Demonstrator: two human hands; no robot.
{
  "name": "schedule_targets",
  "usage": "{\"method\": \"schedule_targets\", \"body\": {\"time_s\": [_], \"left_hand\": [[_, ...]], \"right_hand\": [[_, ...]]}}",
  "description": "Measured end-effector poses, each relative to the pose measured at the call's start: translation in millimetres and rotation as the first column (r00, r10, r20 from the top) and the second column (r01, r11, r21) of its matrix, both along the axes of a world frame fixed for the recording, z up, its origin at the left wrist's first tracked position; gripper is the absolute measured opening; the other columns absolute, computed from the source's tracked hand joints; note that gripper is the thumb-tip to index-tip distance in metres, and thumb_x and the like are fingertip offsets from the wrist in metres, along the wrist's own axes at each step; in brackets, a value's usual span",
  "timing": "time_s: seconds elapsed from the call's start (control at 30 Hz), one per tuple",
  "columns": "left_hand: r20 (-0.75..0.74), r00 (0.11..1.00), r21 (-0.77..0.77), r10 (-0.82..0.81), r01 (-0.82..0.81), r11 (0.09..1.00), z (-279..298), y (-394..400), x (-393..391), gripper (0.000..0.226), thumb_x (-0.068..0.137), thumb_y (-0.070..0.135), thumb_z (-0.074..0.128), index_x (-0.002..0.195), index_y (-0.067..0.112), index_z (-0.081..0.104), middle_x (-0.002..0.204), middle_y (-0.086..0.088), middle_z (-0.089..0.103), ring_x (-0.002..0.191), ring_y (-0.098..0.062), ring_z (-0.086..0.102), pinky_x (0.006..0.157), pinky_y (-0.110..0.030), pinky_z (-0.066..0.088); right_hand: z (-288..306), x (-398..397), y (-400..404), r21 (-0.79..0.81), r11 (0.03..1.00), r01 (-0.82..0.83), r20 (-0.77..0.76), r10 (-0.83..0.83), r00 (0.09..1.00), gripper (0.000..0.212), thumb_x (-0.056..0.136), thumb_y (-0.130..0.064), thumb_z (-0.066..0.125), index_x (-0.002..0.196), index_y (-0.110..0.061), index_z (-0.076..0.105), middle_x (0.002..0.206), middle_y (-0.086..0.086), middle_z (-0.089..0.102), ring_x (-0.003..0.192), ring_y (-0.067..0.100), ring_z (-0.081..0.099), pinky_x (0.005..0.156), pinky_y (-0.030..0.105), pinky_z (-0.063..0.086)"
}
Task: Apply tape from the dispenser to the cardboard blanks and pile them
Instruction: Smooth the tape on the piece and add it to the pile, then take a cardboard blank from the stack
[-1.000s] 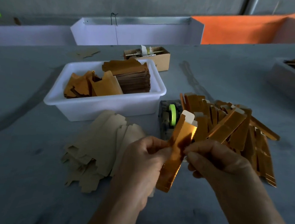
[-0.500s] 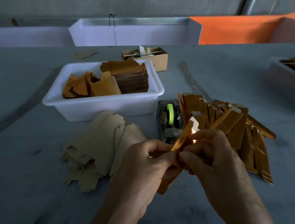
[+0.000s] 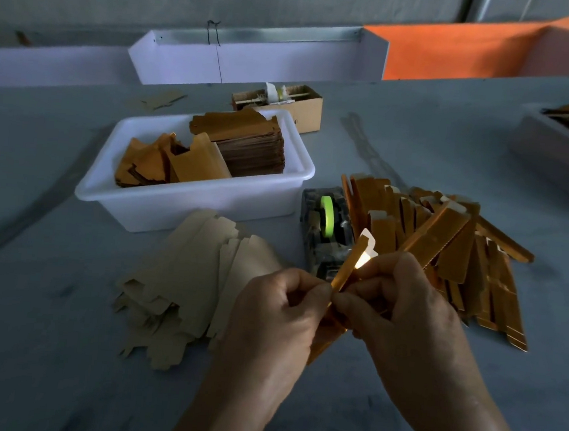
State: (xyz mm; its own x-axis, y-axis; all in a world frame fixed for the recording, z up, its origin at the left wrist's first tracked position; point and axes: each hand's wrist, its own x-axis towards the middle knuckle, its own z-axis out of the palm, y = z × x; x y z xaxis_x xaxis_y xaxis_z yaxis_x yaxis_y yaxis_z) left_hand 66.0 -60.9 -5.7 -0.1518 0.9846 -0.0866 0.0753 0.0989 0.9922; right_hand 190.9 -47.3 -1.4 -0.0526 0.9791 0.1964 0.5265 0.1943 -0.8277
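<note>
Your left hand (image 3: 278,304) and right hand (image 3: 402,304) both pinch one folded gold blank (image 3: 352,264), fingertips curled onto its middle and its white tab tipped toward 12 o'clock. It looks light, thin and glossy, so it will likely slip or crease; hold it by the long folded edges. The tape dispenser (image 3: 327,226) sits just beyond at 12, the finished pile (image 3: 445,243) at 2, and flat unfolded blanks (image 3: 195,276) at 9.

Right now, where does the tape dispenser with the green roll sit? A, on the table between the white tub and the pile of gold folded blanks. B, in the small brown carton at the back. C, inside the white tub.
A: the tape dispenser stands on the table, right of the white tub and left of the gold pile.
</note>
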Motion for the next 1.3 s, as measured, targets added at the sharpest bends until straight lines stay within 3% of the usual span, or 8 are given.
{"method": "schedule_targets", "body": {"time_s": [0.33, 0.47, 0.67, 0.83, 0.97, 1.07, 1.13, 1.3], "left_hand": [[-0.295, 0.91, 0.336, 0.291, -0.186, 0.923, -12.1, -10.5, 19.3, 0.013, 0.086, 0.018, 0.064, 0.074, 0.019, 0.067, 0.075, -0.002, 0.062, 0.067, -0.017, 0.066, 0.063, -0.043, 0.056], [-0.221, 0.926, 0.32, 0.306, -0.228, 0.92, -9.4, -14.8, 16.0, 0.012, 0.084, 0.029, 0.059, 0.076, 0.022, 0.065, 0.079, -0.004, 0.066, 0.069, -0.016, 0.068, 0.064, -0.042, 0.057], [-0.023, 0.984, 0.1, 0.178, -0.175, 0.98, -1.9, -14.9, 11.1, 0.012, 0.087, 0.02, 0.063, 0.077, 0.021, 0.069, 0.073, 0.003, 0.072, 0.066, -0.007, 0.07, 0.052, -0.015, 0.052], [0.093, 0.987, -0.109, 0.128, -0.118, 0.987, -10.7, -13.2, 2.3, 0.024, 0.085, 0.028, 0.067, 0.105, 0.037, 0.058, 0.084, -0.002, 0.07, 0.077, -0.019, 0.072, 0.069, -0.041, 0.058], [-0.333, 0.921, -0.032, 0.202, -0.226, 0.974, -14.4, -5.6, -17.6, 0.015, 0.089, 0.032, 0.056, 0.104, 0.034, 0.055, 0.085, 0.003, 0.07, 0.082, -0.014, 0.068, 0.069, -0.036, 0.055], [-0.89, 0.404, 0.065, 0.214, -0.353, 0.933, -15.8, 4.7, -41.2, 0.037, 0.089, 0.046, 0.052, 0.114, 0.019, 0.055, 0.106, -0.003, 0.058, 0.099, -0.023, 0.053, 0.075, -0.03, 0.04], [-0.962, 0.245, 0.013, 0.122, -0.403, 0.915, -16.7, 10.1, -49.8, 0.052, 0.086, 0.058, 0.051, 0.112, 0.013, 0.052, 0.112, -0.009, 0.05, 0.103, -0.026, 0.045, 0.082, -0.034, 0.039], [-0.895, 0.437, -0.103, 0.088, -0.395, 0.913, -25.8, 18.5, -55.0, 0.05, 0.085, 0.055, 0.058, 0.105, 0.01, 0.05, 0.107, -0.011, 0.057, 0.1, -0.029, 0.055, 0.077, -0.036, 0.04]], "right_hand": [[12.5, -3.7, -6.0, 0.028, 0.993, 0.116, 0.255, -0.119, 0.96, 0.03, 0.08, -0.036, 0.068, 0.088, -0.032, 0.039, 0.071, -0.012, 0.059, 0.069, 0.006, 0.06, 0.06, 0.026, 0.052], [14.2, -2.8, -7.9, 0.033, 0.991, 0.128, 0.385, -0.131, 0.914, 0.044, 0.065, -0.071, 0.046, 0.083, -0.031, 0.039, 0.062, -0.011, 0.053, 0.055, 0.005, 0.053, 0.048, 0.023, 0.043], [0.7, 2.4, -5.1, -0.182, 0.982, -0.052, -0.155, 0.023, 0.988, 0.045, 0.051, -0.066, 0.055, 0.078, -0.031, 0.059, 0.072, -0.014, 0.067, 0.071, 0.001, 0.063, 0.061, 0.019, 0.049], [-13.7, -2.1, -1.7, -0.268, 0.952, -0.15, -0.407, 0.029, 0.913, 0.01, 0.083, -0.017, 0.062, 0.081, -0.026, 0.067, 0.072, -0.006, 0.069, 0.069, 0.006, 0.065, 0.059, 0.015, 0.047], [-16.2, 7.8, 9.3, -0.226, 0.974, -0.023, -0.329, -0.054, 0.943, 0.014, 0.087, -0.024, 0.056, 0.089, -0.037, 0.061, 0.075, -0.008, 0.066, 0.066, -0.006, 0.063, 0.041, 0.007, 0.043], [-4.6, 26.3, 36.2, -0.029, 0.986, 0.162, -0.11, -0.164, 0.98, 0.006, 0.091, -0.029, 0.053, 0.09, -0.031, 0.059, 0.071, -0.002, 0.063, 0.055, 0.012, 0.064, 0.039, 0.019, 0.048], [2.3, 38.9, 62.5, 0.068, 0.95, 0.303, 0.0, -0.304, 0.953, 0.017, 0.092, -0.031, 0.052, 0.087, -0.016, 0.061, 0.071, 0.005, 0.063, 0.055, 0.019, 0.059, 0.044, 0.027, 0.044], [8.4, 50.7, 86.0, 0.09, 0.85, 0.519, 0.133, -0.527, 0.84, 0.047, 0.09, -0.038, 0.052, 0.131, -0.015, 0.048, 0.131, 0.013, 0.05, 0.116, 0.034, 0.048, 0.089, 0.04, 0.04]]}}
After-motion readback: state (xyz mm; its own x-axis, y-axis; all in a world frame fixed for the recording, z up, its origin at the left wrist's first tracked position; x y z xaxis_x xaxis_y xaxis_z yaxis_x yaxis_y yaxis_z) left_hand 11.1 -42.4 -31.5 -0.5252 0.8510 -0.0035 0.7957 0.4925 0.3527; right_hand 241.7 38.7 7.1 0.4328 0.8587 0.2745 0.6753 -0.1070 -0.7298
